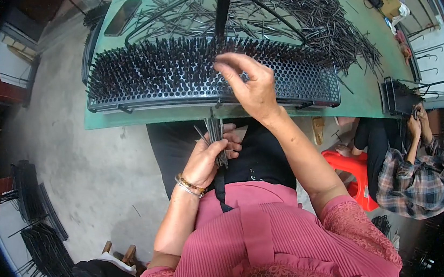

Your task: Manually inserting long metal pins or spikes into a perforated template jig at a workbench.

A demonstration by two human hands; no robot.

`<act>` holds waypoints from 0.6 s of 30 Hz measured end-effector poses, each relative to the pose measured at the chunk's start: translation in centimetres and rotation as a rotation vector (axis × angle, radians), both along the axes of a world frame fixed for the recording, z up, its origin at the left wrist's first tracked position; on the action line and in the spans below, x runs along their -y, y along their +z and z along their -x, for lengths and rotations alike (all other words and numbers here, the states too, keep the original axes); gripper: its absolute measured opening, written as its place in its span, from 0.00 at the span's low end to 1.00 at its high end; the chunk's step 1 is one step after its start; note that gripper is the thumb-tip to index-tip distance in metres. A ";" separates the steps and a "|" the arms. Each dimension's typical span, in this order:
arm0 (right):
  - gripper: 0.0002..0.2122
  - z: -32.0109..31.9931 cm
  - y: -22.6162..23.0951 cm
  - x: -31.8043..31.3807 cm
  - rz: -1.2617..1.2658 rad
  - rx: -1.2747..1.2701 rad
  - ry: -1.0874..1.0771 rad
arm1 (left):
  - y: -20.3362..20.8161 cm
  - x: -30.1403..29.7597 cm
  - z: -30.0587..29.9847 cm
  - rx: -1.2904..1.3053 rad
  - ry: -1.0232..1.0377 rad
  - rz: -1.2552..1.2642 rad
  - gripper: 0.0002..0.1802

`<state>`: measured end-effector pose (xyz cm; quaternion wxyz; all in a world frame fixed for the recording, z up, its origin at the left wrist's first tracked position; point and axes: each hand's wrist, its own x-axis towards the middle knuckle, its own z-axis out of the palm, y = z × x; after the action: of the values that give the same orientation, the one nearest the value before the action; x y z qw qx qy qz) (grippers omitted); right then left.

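Below the table edge, my left hand (212, 156) is closed around a loose bundle of thin dark sticks (214, 129), their ends poking out above and below the fingers. Over the long black perforated rack (308, 85), my right hand (252, 85) bends its thumb and forefinger together in a pinch at the upright sticks. What lies between those fingertips is too small to make out. Many short black sticks (148, 68) stand in the holes across the rack's left and middle. Toward the right end, the holes show bare. A black metal frame (222, 9) rises behind it.
A large pile of loose black sticks (321, 19) covers the back of the green table (365, 99). A phone (122, 17) lies at left. On the right, another person (417, 183) works at a similar rack (399, 96), beside a red stool (361, 180). A sandal (318, 130) lies below.
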<state>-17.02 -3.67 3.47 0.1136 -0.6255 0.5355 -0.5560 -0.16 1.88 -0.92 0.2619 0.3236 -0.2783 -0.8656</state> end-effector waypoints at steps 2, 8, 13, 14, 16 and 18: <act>0.08 0.1 -0.4 0.2 0.122 -0.194 0.031 | -0.1 -0.1 -0.2 0.003 -0.020 0.013 0.19; 0.08 -0.3 -1.0 0.3 0.176 -0.352 0.051 | -0.1 -0.1 -0.4 -0.035 -0.040 -0.012 0.16; 0.08 -0.1 0.2 -0.3 0.186 -0.269 0.021 | 0.0 0.0 -0.5 -0.036 -0.040 0.012 0.16; 0.08 0.1 0.7 -0.9 0.016 -0.162 0.086 | 0.2 0.2 -0.5 -0.055 -0.034 0.035 0.16; 0.10 0.2 2.5 -2.5 -0.378 -0.005 0.217 | 1.2 0.5 -0.7 -0.092 -0.024 0.093 0.16; 0.11 0.4 2.6 -3.4 -0.696 0.148 0.376 | 1.6 0.9 -0.8 -0.127 -0.047 0.109 0.15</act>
<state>-17.40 -0.23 6.07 0.4565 -0.5950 0.5585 -0.3544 0.62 1.02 0.69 0.2760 0.2468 -0.3156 -0.8737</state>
